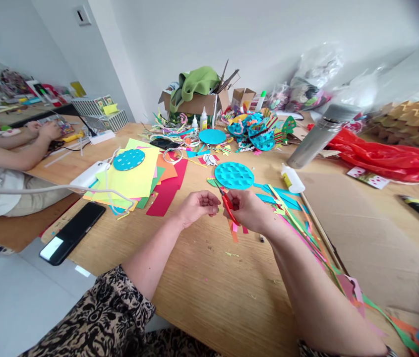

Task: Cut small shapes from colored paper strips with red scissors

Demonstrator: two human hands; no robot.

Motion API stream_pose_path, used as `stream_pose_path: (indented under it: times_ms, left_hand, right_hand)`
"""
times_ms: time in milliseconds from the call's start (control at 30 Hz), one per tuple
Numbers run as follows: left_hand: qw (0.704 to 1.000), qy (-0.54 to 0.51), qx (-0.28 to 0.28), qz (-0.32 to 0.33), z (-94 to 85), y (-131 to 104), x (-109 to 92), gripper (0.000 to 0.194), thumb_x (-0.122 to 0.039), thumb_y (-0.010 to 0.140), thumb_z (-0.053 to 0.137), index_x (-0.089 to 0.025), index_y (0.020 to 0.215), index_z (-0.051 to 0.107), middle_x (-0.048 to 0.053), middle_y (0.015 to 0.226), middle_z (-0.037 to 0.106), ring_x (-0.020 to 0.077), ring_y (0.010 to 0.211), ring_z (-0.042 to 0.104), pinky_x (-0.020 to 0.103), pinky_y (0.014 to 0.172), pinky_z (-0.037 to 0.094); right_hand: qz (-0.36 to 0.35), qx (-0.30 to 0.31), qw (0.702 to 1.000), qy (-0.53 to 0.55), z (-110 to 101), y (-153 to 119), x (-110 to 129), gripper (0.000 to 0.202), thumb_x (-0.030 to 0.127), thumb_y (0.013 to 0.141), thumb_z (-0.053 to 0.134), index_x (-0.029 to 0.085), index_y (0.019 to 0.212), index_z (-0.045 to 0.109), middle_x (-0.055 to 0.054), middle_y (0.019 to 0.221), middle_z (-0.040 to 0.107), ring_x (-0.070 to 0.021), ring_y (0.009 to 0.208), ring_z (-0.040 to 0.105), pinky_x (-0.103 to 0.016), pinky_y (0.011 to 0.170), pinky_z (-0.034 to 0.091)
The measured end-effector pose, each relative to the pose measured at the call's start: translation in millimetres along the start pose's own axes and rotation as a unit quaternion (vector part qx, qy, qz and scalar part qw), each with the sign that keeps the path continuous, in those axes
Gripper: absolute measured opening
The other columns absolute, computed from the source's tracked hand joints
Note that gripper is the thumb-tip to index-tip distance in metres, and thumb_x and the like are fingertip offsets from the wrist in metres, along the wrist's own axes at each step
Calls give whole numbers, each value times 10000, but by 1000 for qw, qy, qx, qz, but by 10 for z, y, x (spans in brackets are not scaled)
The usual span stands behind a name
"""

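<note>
I'm looking down on a wooden table (209, 292) strewn with craft stuff. A stack of coloured paper sheets (138, 181) lies left of centre, a black phone (72, 233) near the left edge. A teal dimpled disc (234, 175) sits mid-table, a glue bottle (292, 179) just right of it, then a cardboard sheet (365, 238) and paper strips (298, 223).

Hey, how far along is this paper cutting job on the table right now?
Done: a blue paper disc with a raised pattern lies finished, another sits on the stacked coloured sheets, and cut strips litter the table. In hand: the right hand works red scissors on a small piece pinched by the left hand. Left: the stacked sheets look mostly uncut.
</note>
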State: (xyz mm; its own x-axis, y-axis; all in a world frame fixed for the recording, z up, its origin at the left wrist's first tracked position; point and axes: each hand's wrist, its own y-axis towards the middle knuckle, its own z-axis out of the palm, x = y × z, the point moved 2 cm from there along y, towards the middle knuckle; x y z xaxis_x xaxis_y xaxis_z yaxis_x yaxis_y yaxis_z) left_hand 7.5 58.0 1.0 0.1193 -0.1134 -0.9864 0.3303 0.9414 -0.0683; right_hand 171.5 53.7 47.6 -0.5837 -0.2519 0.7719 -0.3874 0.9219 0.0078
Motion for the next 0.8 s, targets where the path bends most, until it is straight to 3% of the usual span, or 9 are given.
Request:
stream_pose_path:
  times_ms: [100, 267, 367, 500, 567, 667, 733, 800]
  left_hand:
    - [1000, 11, -22, 7, -60, 19, 20, 247, -202, 590, 777, -116, 783, 651, 21, 676, 627, 95, 599, 565, 243, 600, 455]
    - [1000, 4, -27, -3, -109, 43, 60, 341, -241, 588, 797, -112, 870, 653, 23, 707, 635, 102, 620, 593, 254, 626, 487]
    - [999, 8, -31, -12, -106, 44, 80, 353, -240, 582, 805, -107, 866, 643, 20, 703, 630, 106, 624, 604, 259, 631, 496]
    - [999, 7, -31, -10, -91, 41, 81, 328, -241, 585, 805, -106, 831, 635, 28, 701, 638, 118, 637, 614, 272, 639, 503]
    - [1000, 6, -23, -9, -75, 32, 63, 325, -242, 590, 801, -107, 834, 634, 34, 698, 642, 123, 632, 618, 273, 628, 500]
    - [1000, 3, -13, -9, -43, 8, 19, 344, -236, 591, 799, -109, 860, 626, 35, 693, 639, 130, 618, 621, 276, 607, 497]
    - [1000, 0, -10, -13, -22, -10, -11, 344, -222, 586, 799, -112, 857, 620, 31, 687, 636, 129, 611, 619, 275, 601, 496]
    - [1000, -2, -3, -17, -3, -23, -34, 331, -209, 588, 794, -113, 849, 615, 31, 682, 636, 128, 608, 616, 274, 598, 494]
  right_hand:
    - [-3, 40, 999, -4, -93, -55, 25, 107, 101, 621, 543, 190, 610, 484, 53, 515, 489, -85, 473, 403, -202, 433, 276]
    - [16, 266, 964, 2, -128, -190, 120, 173, 43, 613, 497, 183, 638, 594, 3, 612, 643, -96, 471, 506, -186, 396, 304]
    - [10, 306, 952, -6, -112, -228, 170, 248, -10, 585, 466, 178, 644, 616, -17, 669, 682, -95, 481, 527, -177, 390, 305]
    - [-8, 268, 963, -36, -94, -191, 139, 244, -14, 598, 465, 182, 619, 608, -6, 610, 661, -100, 481, 516, -183, 395, 299]
    - [4, 203, 979, -32, -89, -132, 78, 163, 43, 637, 514, 183, 632, 598, 6, 571, 627, -102, 470, 498, -193, 403, 301]
    - [19, 39, 999, -19, -90, -27, -18, 50, 178, 666, 609, 181, 656, 560, 18, 564, 578, -107, 491, 466, -213, 439, 319]
    - [26, -12, 999, -19, -63, 22, -62, 111, 229, 657, 643, 183, 667, 542, 27, 555, 547, -109, 501, 444, -222, 452, 317]
    - [25, -24, 999, -20, -22, 49, -80, 114, 222, 654, 638, 184, 663, 531, 33, 551, 531, -109, 504, 434, -225, 457, 309]
